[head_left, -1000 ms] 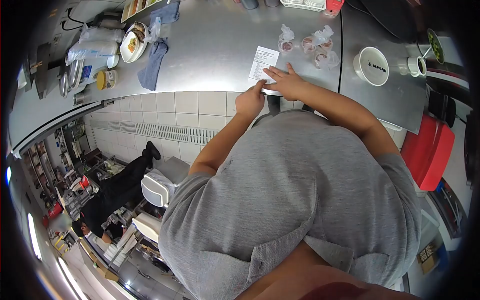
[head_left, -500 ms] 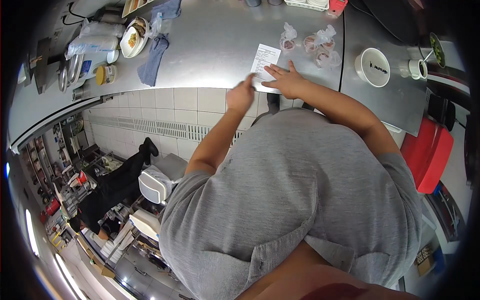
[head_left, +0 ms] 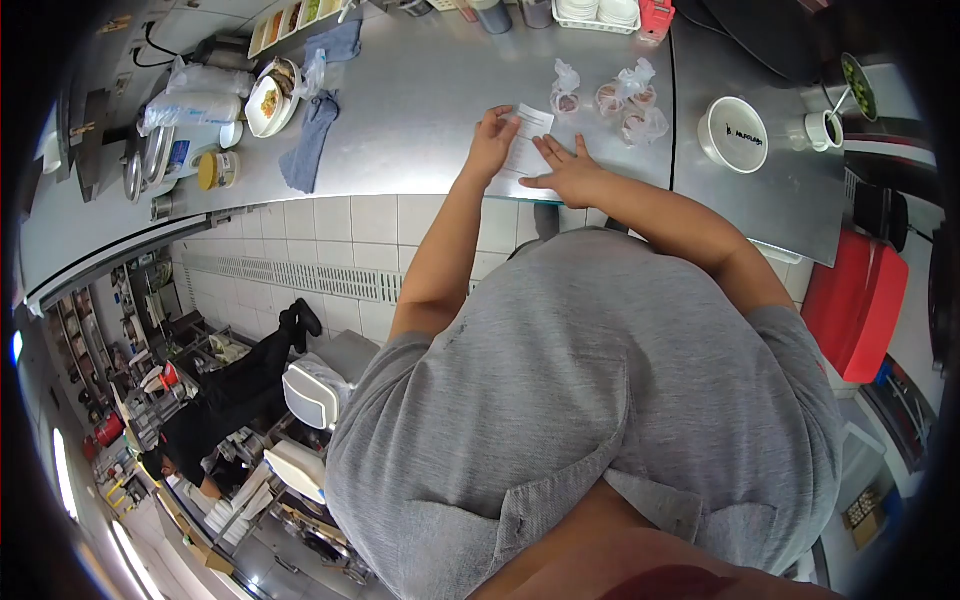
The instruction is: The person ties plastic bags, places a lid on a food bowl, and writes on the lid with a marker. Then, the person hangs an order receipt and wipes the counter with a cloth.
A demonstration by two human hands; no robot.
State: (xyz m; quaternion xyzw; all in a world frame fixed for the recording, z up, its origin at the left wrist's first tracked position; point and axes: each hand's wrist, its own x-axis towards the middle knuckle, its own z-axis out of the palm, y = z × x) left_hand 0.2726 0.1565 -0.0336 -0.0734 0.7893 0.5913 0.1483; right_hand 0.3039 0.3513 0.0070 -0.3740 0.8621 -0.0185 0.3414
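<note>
A printed paper slip [head_left: 534, 121], like a receipt, lies on the steel counter near its front edge. At the slip's upper left edge is my left hand [head_left: 490, 145], its fingers bent and the thumb and fingertips closed on the paper. My right hand [head_left: 572, 177] rests on the slip's right side, fingers spread and nearly flat. Just beyond the right hand stand small knotted plastic bags with reddish contents [head_left: 565, 102], one alone and several grouped [head_left: 636, 122].
To the right is a white bowl with dark lettering [head_left: 735, 136] beside a white cup [head_left: 822, 131]. A blue cloth [head_left: 311, 142], a food plate [head_left: 268, 104] and a yellow-lidded jar [head_left: 217, 171] are on the left. Behind, a person in black [head_left: 210, 410] bends over equipment.
My left hand has moved from the slip's lower edge up to its upper left edge, its pointing finger now bent. The right hand stays on the slip. The view has shifted slightly.
</note>
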